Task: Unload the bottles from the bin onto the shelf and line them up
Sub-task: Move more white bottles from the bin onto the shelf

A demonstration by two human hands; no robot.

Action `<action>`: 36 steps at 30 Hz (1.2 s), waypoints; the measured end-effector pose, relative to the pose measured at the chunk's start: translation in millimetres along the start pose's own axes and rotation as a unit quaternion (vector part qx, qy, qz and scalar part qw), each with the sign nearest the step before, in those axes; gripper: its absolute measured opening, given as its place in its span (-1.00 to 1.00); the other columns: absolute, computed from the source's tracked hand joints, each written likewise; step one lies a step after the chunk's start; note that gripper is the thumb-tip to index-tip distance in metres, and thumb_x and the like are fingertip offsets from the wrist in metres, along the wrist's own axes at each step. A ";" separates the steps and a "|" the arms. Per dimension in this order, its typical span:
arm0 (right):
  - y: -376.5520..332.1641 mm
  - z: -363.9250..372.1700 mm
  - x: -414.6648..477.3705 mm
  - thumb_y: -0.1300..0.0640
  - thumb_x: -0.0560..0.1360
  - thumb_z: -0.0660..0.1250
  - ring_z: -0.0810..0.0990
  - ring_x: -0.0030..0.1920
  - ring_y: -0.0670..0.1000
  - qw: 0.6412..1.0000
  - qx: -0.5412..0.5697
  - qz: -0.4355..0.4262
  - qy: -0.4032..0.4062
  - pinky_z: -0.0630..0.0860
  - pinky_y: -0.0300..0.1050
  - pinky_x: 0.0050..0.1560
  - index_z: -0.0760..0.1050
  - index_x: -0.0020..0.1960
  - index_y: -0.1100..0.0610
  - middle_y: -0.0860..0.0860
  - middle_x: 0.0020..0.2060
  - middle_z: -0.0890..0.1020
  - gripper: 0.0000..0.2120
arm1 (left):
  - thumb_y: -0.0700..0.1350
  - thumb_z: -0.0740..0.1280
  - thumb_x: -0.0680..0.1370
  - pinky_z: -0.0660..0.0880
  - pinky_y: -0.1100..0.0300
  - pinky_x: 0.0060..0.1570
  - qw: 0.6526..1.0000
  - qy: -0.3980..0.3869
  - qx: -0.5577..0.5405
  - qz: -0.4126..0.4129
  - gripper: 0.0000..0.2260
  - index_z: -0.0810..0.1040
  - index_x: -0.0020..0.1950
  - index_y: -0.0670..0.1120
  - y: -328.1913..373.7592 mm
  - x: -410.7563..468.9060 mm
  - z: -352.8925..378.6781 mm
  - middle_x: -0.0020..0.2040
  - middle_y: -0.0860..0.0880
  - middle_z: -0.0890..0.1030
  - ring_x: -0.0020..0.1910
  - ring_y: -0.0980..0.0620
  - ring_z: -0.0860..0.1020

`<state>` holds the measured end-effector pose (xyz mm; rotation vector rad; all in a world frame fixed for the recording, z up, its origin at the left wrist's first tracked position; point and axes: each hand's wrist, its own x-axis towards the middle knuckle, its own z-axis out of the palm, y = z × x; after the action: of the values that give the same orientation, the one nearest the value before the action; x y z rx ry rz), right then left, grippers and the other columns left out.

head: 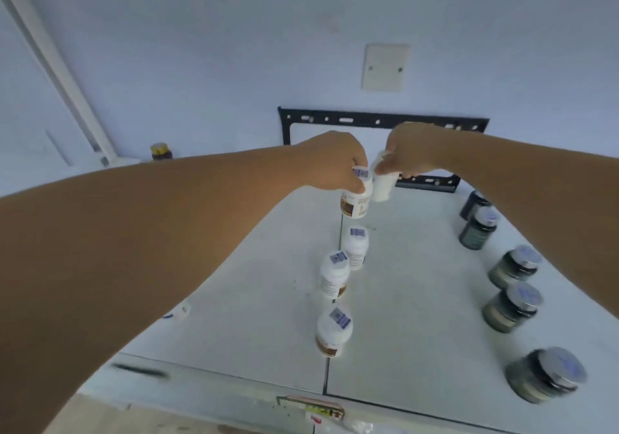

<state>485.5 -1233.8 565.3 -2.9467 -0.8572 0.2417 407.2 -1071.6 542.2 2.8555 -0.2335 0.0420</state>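
My left hand [335,162] grips the cap of a white bottle with a brown label [356,204] at the far end of the white shelf [418,283]. My right hand [410,154] holds a plain white bottle [383,187] right beside it, the two bottles touching. Three more white bottles [356,247] [333,274] [333,331] stand in a line down the middle of the shelf toward me. The bin is out of view.
Several dark bottles with silver lids [477,229] [512,306] [546,375] line the shelf's right side. A small jar with a yellow lid [161,151] stands at the far left by the wall. A black bracket [382,120] hangs on the wall behind my hands.
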 end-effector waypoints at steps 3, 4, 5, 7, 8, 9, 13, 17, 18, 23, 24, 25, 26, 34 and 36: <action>0.5 23.7 46.7 -0.09 0.39 0.37 0.46 -0.43 0.08 1.000 -0.007 -0.014 -0.013 0.38 -0.12 -0.34 0.50 -0.34 0.19 0.08 -0.46 0.55 -0.66 | 0.06 0.46 0.47 0.27 0.30 -0.29 1.000 -0.021 0.004 0.001 -0.66 0.64 0.20 -0.02 -20.4 21.2 35.9 -0.07 0.10 0.57 -0.04 0.02 0.56; 1.7 32.7 60.8 -0.08 0.39 0.38 0.44 -0.43 0.07 1.000 -0.007 -0.020 -0.018 0.36 -0.12 -0.35 0.47 -0.34 0.18 0.07 -0.45 0.53 -0.67 | 0.06 0.46 0.48 0.24 0.30 -0.31 0.999 -0.035 0.004 -0.004 -0.71 0.64 0.14 -0.01 -25.5 27.3 47.1 -0.15 0.14 0.52 -0.09 0.03 0.54; 2.9 42.1 74.2 -0.08 0.40 0.38 0.43 -0.43 0.06 0.999 -0.007 -0.026 -0.027 0.36 -0.12 -0.35 0.45 -0.33 0.17 0.06 -0.44 0.53 -0.67 | 0.05 0.46 0.48 0.23 0.28 -0.33 0.999 -0.049 0.005 -0.007 -0.81 0.62 0.02 0.01 -29.7 33.1 57.8 -0.23 0.17 0.46 -0.14 0.03 0.52; 5.1 61.0 98.2 -0.06 0.42 0.38 0.48 -0.38 0.06 0.998 -0.013 -0.041 -0.044 0.38 -0.12 -0.34 0.47 -0.26 0.16 0.07 -0.37 0.57 -0.71 | 0.04 0.46 0.47 0.22 0.24 -0.36 0.997 -0.070 0.002 -0.015 -0.84 0.50 -0.17 0.06 -37.1 43.1 77.4 -0.30 0.16 0.41 -0.23 0.04 0.49; 5.9 69.8 108.9 -0.04 0.44 0.37 0.51 -0.35 0.06 0.997 -0.021 -0.050 -0.051 0.41 -0.11 -0.32 0.49 -0.23 0.17 0.08 -0.33 0.59 -0.73 | 0.02 0.46 0.48 0.23 0.25 -0.36 0.997 -0.079 -0.004 -0.026 -0.85 0.52 -0.15 0.05 -40.6 47.3 85.7 -0.29 0.16 0.43 -0.24 0.05 0.48; 7.0 77.7 117.7 -0.02 0.46 0.36 0.53 -0.32 0.08 0.996 -0.032 -0.057 -0.056 0.43 -0.08 -0.29 0.51 -0.20 0.18 0.09 -0.30 0.60 -0.74 | 0.01 0.45 0.48 0.23 0.28 -0.37 0.996 -0.080 -0.014 -0.029 -0.87 0.58 -0.06 0.00 -42.3 49.6 92.1 -0.26 0.15 0.46 -0.23 0.06 0.49; 13.8 97.3 136.1 0.10 0.51 0.28 0.54 -0.30 0.12 0.994 -0.052 -0.063 -0.078 0.50 0.00 -0.20 0.55 -0.20 0.27 0.15 -0.27 0.64 -0.76 | 0.04 0.45 0.47 0.27 0.28 -0.35 0.996 -0.079 -0.027 -0.029 -0.82 0.57 -0.06 -0.03 -45.3 56.0 103.7 -0.20 0.12 0.54 -0.25 0.12 0.51; 18.3 94.3 134.7 0.07 0.48 0.32 0.45 -0.38 0.10 0.993 -0.027 -0.046 -0.104 0.37 -0.06 -0.30 0.48 -0.26 0.29 0.17 -0.37 0.57 -0.71 | 0.12 0.48 0.48 0.34 0.33 -0.13 0.995 -0.087 -0.043 -0.032 -0.49 0.53 0.37 -0.04 -49.0 50.3 93.8 0.15 0.06 0.59 0.02 0.10 0.51; 18.8 90.0 132.7 -0.02 0.49 0.34 0.46 -0.36 0.10 0.993 -0.028 -0.038 -0.111 0.37 -0.06 -0.29 0.49 -0.25 0.28 0.15 -0.36 0.57 -0.65 | 0.14 0.47 0.48 0.38 0.28 -0.05 0.994 -0.093 -0.044 -0.030 -0.46 0.51 0.39 -0.05 -49.6 48.5 87.8 0.23 0.02 0.60 0.08 0.06 0.55; 15.0 63.9 119.8 -0.28 0.46 0.34 0.55 0.19 0.18 0.997 -0.048 -0.010 -0.060 0.46 0.08 0.18 0.48 0.28 0.18 0.11 0.19 0.59 -0.38 | 0.17 0.41 0.53 0.49 0.08 0.18 0.995 -0.092 0.002 -0.027 -0.53 0.56 0.31 -0.11 -61.5 30.3 33.7 0.23 -0.05 0.61 0.17 -0.04 0.58; 9.9 58.4 115.4 -0.27 0.46 0.34 0.50 0.27 0.18 0.998 -0.038 -0.005 -0.044 0.43 0.09 0.25 0.43 0.36 0.15 0.09 0.27 0.55 -0.35 | 0.15 0.41 0.54 0.48 0.05 0.22 0.996 -0.087 0.007 -0.034 -0.53 0.56 0.33 -0.12 -69.2 23.2 21.5 0.24 -0.05 0.61 0.19 -0.04 0.57; 3.4 53.4 110.3 -0.27 0.47 0.34 0.47 0.32 0.17 0.999 -0.028 -0.003 -0.031 0.41 0.10 0.29 0.40 0.40 0.13 0.07 0.33 0.52 -0.34 | 0.13 0.40 0.55 0.48 0.03 0.23 0.995 -0.085 0.017 -0.041 -0.54 0.56 0.32 -0.14 -78.4 14.2 9.8 0.23 -0.05 0.61 0.19 -0.04 0.56; -4.4 49.4 104.8 -0.26 0.48 0.33 0.45 0.34 0.16 1.000 -0.020 -0.002 -0.020 0.39 0.09 0.31 0.40 0.41 0.12 0.05 0.35 0.50 -0.35 | 0.12 0.40 0.55 0.49 0.05 0.22 0.995 -0.087 0.031 -0.047 -0.57 0.58 0.27 -0.16 -88.5 4.2 -1.0 0.18 -0.05 0.61 0.16 -0.03 0.56; -103.4 39.1 37.1 -0.24 0.48 0.32 0.59 0.13 0.09 0.999 0.020 0.033 0.031 0.46 0.02 0.19 0.41 0.40 0.06 0.06 0.13 0.67 -0.40 | 0.10 0.41 0.54 0.33 0.23 0.14 0.990 -0.051 0.113 -0.060 -0.57 0.57 0.34 -0.08 -191.5 -88.3 -71.1 0.32 -0.02 0.58 0.27 -0.03 0.52; -135.0 40.7 22.1 -0.24 0.48 0.34 0.56 0.21 0.11 0.998 0.030 0.030 0.043 0.44 0.04 0.27 0.44 0.38 0.07 0.02 0.23 0.60 -0.41 | 0.12 0.43 0.53 0.35 0.21 0.20 0.990 -0.056 0.107 -0.070 -0.55 0.57 0.34 -0.05 -214.5 -118.8 -90.1 0.31 -0.01 0.59 0.28 -0.03 0.52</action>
<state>425.9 -1107.5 536.3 -2.9061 -0.7371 0.1407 324.5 -824.9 565.1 3.0841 -0.0531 -0.1281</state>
